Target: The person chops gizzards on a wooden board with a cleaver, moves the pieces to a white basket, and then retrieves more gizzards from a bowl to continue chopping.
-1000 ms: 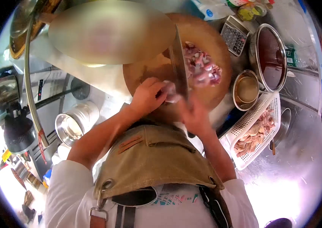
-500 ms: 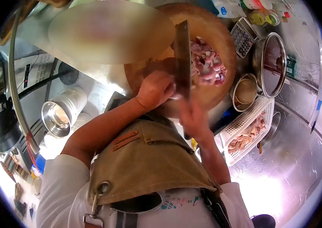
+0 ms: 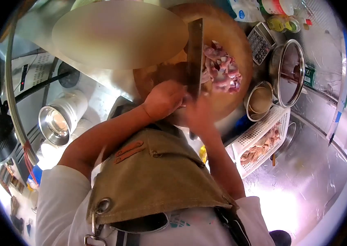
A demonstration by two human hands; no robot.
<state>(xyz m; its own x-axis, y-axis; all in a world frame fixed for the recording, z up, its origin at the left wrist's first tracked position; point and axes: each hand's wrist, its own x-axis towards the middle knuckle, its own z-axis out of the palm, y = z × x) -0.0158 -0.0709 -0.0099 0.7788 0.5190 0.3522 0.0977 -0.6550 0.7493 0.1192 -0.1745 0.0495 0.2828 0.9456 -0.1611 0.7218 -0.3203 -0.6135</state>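
Observation:
A broad-bladed cleaver [image 3: 195, 57] stands over the round wooden chopping board [image 3: 239, 37], its blade pointing away from me. My right hand [image 3: 200, 115], smeared by motion, is closed round its handle, which is mostly hidden. Just left of the blade, my left hand [image 3: 165, 100] is closed with curled fingers on the board's near part. A bit of pinkish meat shows at its fingertips, largely covered by the hand and the blade. Chopped raw meat pieces [image 3: 224, 69] lie in a heap on the board, right of the blade.
Right of the board are a calculator [image 3: 260, 43], a large steel bowl [image 3: 275, 74], a smaller metal bowl [image 3: 260, 100] and a white perforated basket [image 3: 243, 143] with meat. Bottles [image 3: 282, 23] stand at the back right. A steel pot [image 3: 54, 125] is at left. A blurred oval hides the upper left.
The whole view has shifted slightly. My right hand and the cleaver have moved a little left, closer to my left hand. The meat heap looks the same.

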